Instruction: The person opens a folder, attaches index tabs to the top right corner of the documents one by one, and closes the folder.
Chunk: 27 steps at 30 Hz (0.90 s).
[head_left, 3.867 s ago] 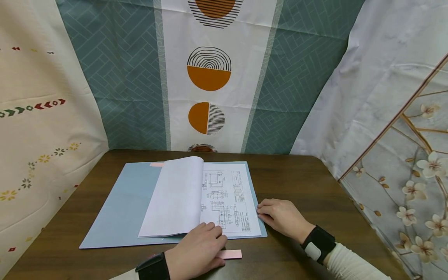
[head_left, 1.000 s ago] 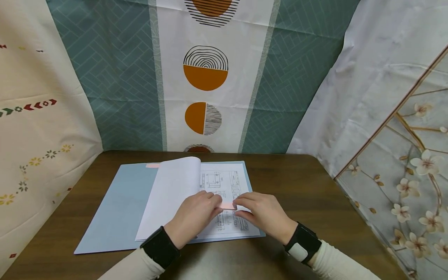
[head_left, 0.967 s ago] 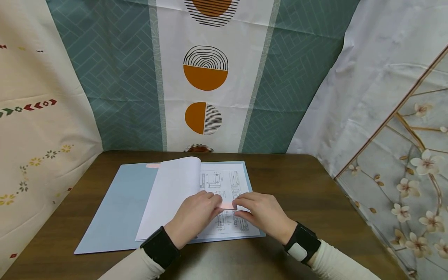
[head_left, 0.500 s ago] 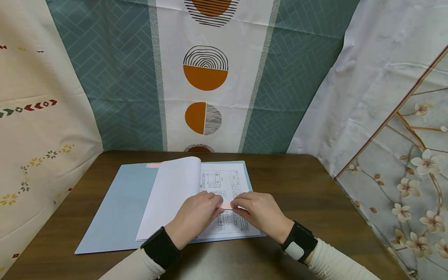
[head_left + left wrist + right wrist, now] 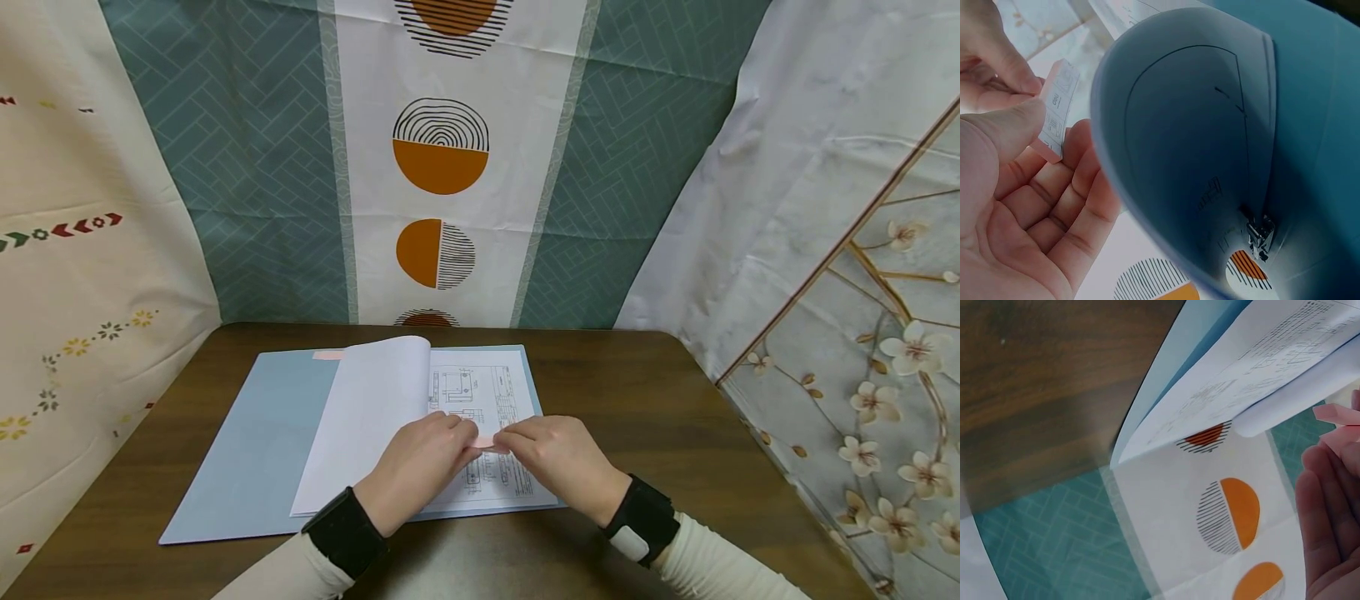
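Note:
Over the open folder my left hand (image 5: 423,458) pinches one end of a small pink sticky note pad (image 5: 485,442) between thumb and fingers. The pad's printed backing shows in the left wrist view, where the thumb (image 5: 1019,128) presses on it. At the pad's other end, my right hand (image 5: 558,457) pinches its edge with thumb and forefinger. In the right wrist view the pink paper (image 5: 1334,414) parts into two layers. Beneath both hands lies a printed drawing sheet (image 5: 491,483); white pages (image 5: 367,425) are turned over to its left.
The light blue folder (image 5: 240,450) lies open on the dark wooden table (image 5: 622,383). A pink strip (image 5: 327,354) sits at its upper left edge. Inside the curled pages a metal clip (image 5: 1260,234) shows. Patterned cloths (image 5: 285,167) hang around the table.
The pad, earlier on the table by my left hand, has come up over the drawing. My right hand has moved left from the folder's edge and closed on the pad's end.

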Available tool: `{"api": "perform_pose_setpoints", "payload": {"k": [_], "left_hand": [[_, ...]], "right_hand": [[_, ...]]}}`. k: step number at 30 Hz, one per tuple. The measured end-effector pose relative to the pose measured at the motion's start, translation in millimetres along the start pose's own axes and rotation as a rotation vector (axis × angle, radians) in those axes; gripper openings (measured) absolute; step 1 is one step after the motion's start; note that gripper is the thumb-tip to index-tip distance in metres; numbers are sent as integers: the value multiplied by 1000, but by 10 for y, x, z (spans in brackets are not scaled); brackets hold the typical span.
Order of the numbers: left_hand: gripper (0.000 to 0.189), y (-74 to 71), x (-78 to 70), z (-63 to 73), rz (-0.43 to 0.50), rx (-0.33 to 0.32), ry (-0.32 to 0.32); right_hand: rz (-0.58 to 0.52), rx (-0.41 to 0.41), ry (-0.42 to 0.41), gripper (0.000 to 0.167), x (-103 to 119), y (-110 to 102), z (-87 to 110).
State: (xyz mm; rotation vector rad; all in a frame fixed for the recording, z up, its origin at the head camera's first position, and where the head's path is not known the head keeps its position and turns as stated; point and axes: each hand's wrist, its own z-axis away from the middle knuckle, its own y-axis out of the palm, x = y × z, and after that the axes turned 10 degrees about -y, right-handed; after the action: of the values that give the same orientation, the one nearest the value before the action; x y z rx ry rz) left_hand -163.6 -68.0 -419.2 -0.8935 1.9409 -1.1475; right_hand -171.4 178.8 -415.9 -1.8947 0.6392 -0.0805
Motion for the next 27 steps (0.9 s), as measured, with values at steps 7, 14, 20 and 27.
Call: {"api": "perform_pose_setpoints", "payload": {"k": [7, 14, 20, 27], "left_hand": [[23, 0, -13, 15, 14, 0, -1], [22, -1, -23, 7, 20, -2, 7], [23, -10, -33, 4, 12, 7, 2], [23, -10, -24, 3, 15, 10, 0]], "right_hand": [[45, -17, -19, 38, 3, -17, -9], [60, -12, -17, 35, -2, -24, -14], [70, -14, -17, 35, 0, -40, -29], [51, -33, -17, 39, -9, -25, -17]]}}
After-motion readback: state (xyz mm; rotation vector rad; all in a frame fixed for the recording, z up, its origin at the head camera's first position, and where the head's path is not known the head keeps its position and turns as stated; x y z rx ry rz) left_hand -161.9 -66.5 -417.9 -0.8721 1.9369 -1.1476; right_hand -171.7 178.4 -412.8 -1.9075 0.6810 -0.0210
